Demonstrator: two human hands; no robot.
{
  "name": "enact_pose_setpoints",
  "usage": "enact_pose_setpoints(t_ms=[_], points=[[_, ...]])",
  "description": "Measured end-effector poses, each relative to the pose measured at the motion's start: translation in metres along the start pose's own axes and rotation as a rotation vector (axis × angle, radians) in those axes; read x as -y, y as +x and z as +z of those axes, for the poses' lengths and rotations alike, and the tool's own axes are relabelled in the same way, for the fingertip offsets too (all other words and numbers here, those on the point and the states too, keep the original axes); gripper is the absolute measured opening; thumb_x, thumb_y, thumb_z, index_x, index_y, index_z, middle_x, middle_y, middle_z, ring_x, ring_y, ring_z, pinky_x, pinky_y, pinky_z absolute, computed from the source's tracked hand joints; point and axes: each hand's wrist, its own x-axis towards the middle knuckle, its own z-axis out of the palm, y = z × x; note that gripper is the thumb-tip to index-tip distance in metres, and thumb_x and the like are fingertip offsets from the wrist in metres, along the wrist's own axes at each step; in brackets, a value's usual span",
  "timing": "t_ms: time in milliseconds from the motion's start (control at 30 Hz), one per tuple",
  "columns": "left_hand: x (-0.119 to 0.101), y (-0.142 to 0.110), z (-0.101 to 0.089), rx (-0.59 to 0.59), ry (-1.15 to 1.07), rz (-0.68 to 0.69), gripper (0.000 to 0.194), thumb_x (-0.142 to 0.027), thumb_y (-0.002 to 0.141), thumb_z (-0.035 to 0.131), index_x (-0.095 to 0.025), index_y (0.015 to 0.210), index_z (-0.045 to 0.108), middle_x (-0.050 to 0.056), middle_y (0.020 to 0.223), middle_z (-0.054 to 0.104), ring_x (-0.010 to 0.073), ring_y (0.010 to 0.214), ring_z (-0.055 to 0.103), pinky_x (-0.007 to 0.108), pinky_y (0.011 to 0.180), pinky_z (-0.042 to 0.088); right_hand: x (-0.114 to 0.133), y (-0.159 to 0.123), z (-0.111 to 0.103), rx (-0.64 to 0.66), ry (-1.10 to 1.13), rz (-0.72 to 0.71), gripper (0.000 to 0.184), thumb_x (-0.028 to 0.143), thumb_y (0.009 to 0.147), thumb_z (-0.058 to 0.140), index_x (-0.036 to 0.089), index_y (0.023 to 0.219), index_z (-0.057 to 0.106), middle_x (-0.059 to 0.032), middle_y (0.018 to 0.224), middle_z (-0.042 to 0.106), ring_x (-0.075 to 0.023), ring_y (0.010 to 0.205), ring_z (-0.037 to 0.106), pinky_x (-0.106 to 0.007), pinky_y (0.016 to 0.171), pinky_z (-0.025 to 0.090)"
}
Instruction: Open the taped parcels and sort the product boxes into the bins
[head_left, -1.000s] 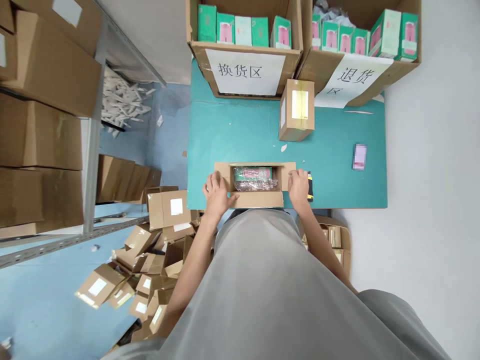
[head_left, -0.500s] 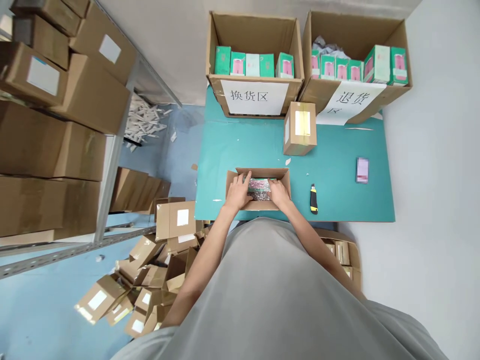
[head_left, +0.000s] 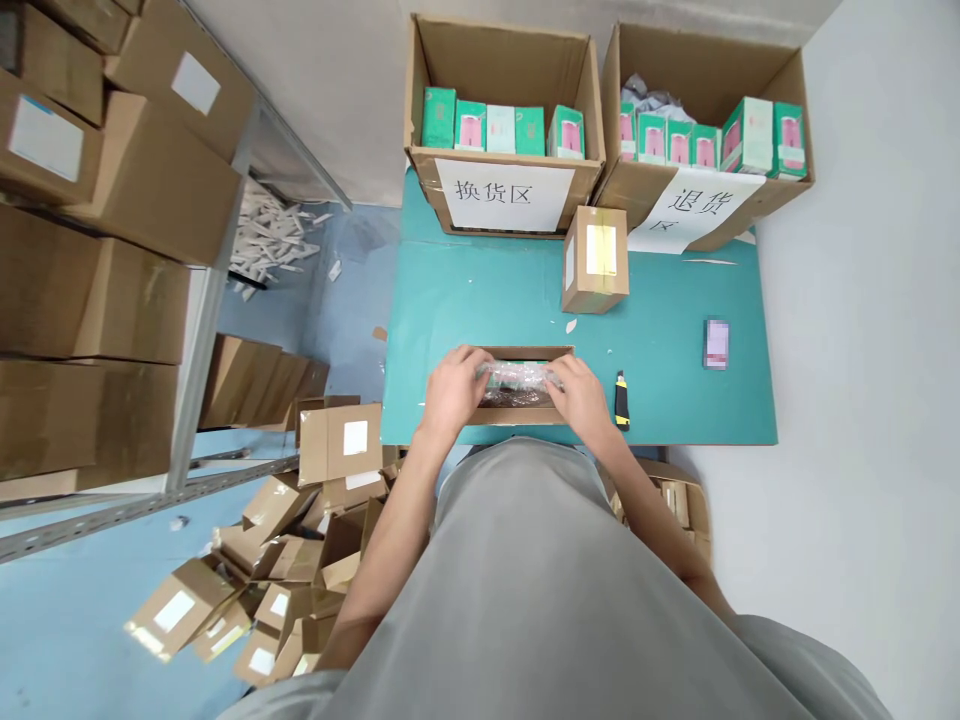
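Observation:
An opened cardboard box (head_left: 517,413) stands at the front edge of the green table (head_left: 480,300). Clear bubble wrap (head_left: 521,374) stretches across the box's opening, with a bit of a green package showing beneath it. My left hand (head_left: 456,388) pinches the wrap at its left end. At the right end, my right hand (head_left: 582,396) has its fingers closed on the same wrap. A black and yellow utility knife (head_left: 622,402) lies on the table just right of my right hand.
Two large cartons (head_left: 504,190) (head_left: 780,195) holding green boxes stand at the back. A taped cardboard box (head_left: 595,270) sits before them; a phone (head_left: 716,344) lies right. Shelves of cartons (head_left: 135,310) rise at left, with a pile of boxes (head_left: 300,570) on the floor.
Both hands have risen from inside the box and now grip the bubble wrap's two ends, pulling it up at the opening. The view has shifted slightly.

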Motion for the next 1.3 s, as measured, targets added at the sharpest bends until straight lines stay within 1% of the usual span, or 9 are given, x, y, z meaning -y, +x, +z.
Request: enact_pose_setpoints(t_ms=[167,367,467,633,767,833,933,1067,1300], points=[[-0.020,0.034,-0.039,-0.256,0.004,0.074,0.021,-0.017,0.109,0.062,-0.025,0.121,0.076,0.010,0.133,0.075,0.0295,0.121,0.070,0.042,0.102,0.058,0.014,0.046,-0.040,-0.283,0.055,-0.067,0.026,0.022,0.112,0.057,0.023,0.128,0.077,-0.0124,0.127,0.073,-0.0311,0.121,0.066,-0.046,0.106,0.057],[-0.009,0.069,-0.033,-0.289,-0.009,0.100,0.029,-0.015,0.108,0.062,-0.025,0.133,0.073,0.013,0.145,0.070,0.0300,0.129,0.070,0.044,0.108,0.058,0.007,0.091,-0.039,-0.317,0.063,-0.061,0.032,0.018,0.109,0.054,0.022,0.130,0.077,-0.0148,0.134,0.072,-0.0319,0.127,0.066,-0.050,0.113,0.057],[0.003,0.071,-0.020,-0.253,0.011,0.062,0.035,-0.017,0.108,0.063,-0.023,0.141,0.071,0.016,0.149,0.068,0.0329,0.134,0.068,0.048,0.112,0.058,-0.006,0.096,-0.022,-0.247,0.051,0.002,0.035,0.018,0.107,0.055,0.020,0.134,0.077,-0.0170,0.137,0.072,-0.0334,0.130,0.067,-0.050,0.114,0.057],[0.012,0.054,-0.005,-0.228,0.034,-0.040,0.048,-0.017,0.106,0.063,-0.021,0.154,0.065,0.019,0.157,0.064,0.0367,0.145,0.062,0.053,0.121,0.053,-0.016,0.081,-0.004,-0.095,0.038,0.119,0.048,0.019,0.107,0.056,0.017,0.153,0.070,-0.0206,0.164,0.061,-0.0361,0.145,0.064,-0.051,0.120,0.055],[0.006,0.034,0.007,-0.199,-0.053,-0.046,0.036,-0.020,0.112,0.050,-0.023,0.137,0.075,0.015,0.148,0.070,0.0318,0.136,0.066,0.049,0.118,0.054,-0.006,0.060,0.002,-0.037,0.054,0.141,0.043,0.024,0.113,0.050,0.017,0.151,0.070,-0.0192,0.154,0.067,-0.0324,0.133,0.071,-0.044,0.112,0.058],[0.003,0.026,0.019,-0.104,-0.101,-0.033,0.035,-0.020,0.112,0.047,-0.024,0.127,0.079,0.012,0.137,0.075,0.0301,0.127,0.070,0.046,0.113,0.056,0.003,0.051,0.007,0.032,0.028,0.145,0.040,0.026,0.116,0.047,0.018,0.146,0.072,-0.0169,0.146,0.072,-0.0300,0.127,0.073,-0.040,0.109,0.059],[0.000,0.022,0.043,0.090,-0.099,-0.025,0.033,-0.018,0.109,0.052,-0.023,0.123,0.081,0.013,0.129,0.077,0.0313,0.122,0.071,0.044,0.107,0.058,0.016,0.046,0.024,0.290,-0.092,0.147,0.035,0.026,0.115,0.055,0.021,0.145,0.072,-0.0149,0.143,0.073,-0.0294,0.128,0.073,-0.036,0.106,0.058],[0.004,0.024,0.070,0.269,-0.015,-0.049,0.035,-0.015,0.107,0.051,-0.020,0.121,0.083,0.016,0.127,0.075,0.0331,0.121,0.072,0.043,0.102,0.059,0.025,0.060,0.056,0.575,-0.298,0.188,0.038,0.021,0.112,0.061,0.016,0.149,0.069,-0.0209,0.152,0.067,-0.0325,0.132,0.073,-0.036,0.104,0.059],[0.016,0.021,0.092,0.275,0.022,-0.114,0.043,-0.006,0.103,0.049,-0.018,0.127,0.082,0.018,0.127,0.075,0.0320,0.123,0.073,0.043,0.108,0.060,0.020,0.087,0.099,0.598,-0.415,0.271,0.047,0.004,0.112,0.046,0.005,0.157,0.060,-0.0311,0.148,0.065,-0.0299,0.131,0.077,-0.036,0.104,0.061]])
